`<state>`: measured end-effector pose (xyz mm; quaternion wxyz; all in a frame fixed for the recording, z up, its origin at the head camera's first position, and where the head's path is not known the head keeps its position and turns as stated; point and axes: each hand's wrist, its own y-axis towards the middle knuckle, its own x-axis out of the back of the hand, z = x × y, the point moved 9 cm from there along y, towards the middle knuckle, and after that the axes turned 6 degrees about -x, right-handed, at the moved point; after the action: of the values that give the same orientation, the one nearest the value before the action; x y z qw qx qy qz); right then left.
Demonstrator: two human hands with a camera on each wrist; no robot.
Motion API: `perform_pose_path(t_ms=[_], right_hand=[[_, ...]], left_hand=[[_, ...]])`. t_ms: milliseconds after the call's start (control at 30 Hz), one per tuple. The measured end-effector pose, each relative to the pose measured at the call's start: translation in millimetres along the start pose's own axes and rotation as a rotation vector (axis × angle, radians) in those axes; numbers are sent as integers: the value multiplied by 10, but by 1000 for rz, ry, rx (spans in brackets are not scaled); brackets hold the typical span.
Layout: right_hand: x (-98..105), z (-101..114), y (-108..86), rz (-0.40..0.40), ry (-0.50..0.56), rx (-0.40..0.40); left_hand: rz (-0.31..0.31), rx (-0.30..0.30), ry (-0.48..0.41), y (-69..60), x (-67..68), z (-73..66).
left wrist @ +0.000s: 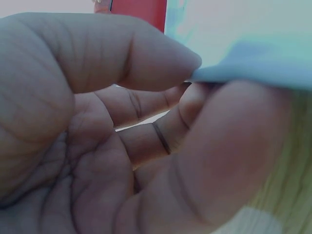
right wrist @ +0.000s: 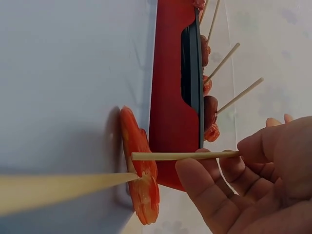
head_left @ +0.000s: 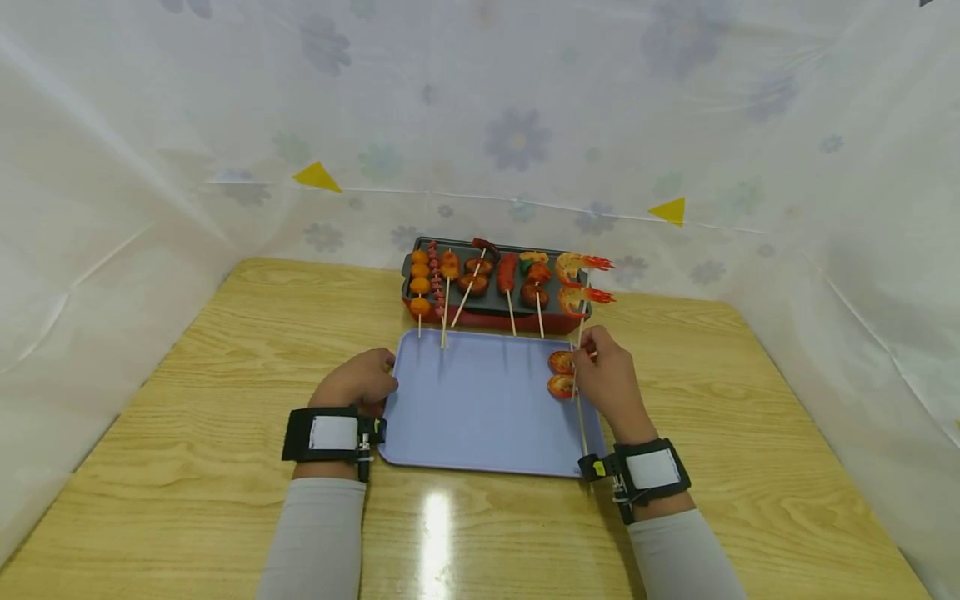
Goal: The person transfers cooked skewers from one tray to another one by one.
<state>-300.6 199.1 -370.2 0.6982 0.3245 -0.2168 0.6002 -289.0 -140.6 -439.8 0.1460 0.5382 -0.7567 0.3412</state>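
Note:
My left hand (head_left: 358,379) pinches the left edge of a pale blue tray (head_left: 480,417) between thumb and fingers; the left wrist view shows the tray's rim (left wrist: 234,73) there. My right hand (head_left: 609,375) pinches the bare stick (right wrist: 170,156) of a shrimp skewer (head_left: 572,302). Its two orange shrimp with red ends are over the right end of a red and black grill (head_left: 558,321); whether they touch it cannot be told. Below my right hand, a second shrimp skewer (head_left: 561,386) lies at the tray's right side, its stick pointing toward my wrist.
Several skewers lie on the grill, including orange balls (head_left: 420,286), a sausage (head_left: 507,271) and mushroom-like pieces (head_left: 472,285), their sticks overhanging the front. The grill stands just behind the tray on a wooden table (head_left: 225,400). A flowered sheet (head_left: 450,108) hangs behind and beside it.

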Motion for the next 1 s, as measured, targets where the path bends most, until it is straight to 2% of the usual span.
perform_pose_path(t_ms=[233, 400, 733, 1000], right_hand=[[42, 46, -41, -22, -33, 49], [68, 58, -106, -7, -67, 61], [7, 24, -280, 144, -177, -4], [-47, 77, -458, 241, -243, -3]], left_hand=[[-5, -14, 12, 10, 17, -2], [0, -11, 11, 10, 8, 0], [7, -3, 19, -11, 8, 23], [6, -18, 19, -2, -1, -6]])
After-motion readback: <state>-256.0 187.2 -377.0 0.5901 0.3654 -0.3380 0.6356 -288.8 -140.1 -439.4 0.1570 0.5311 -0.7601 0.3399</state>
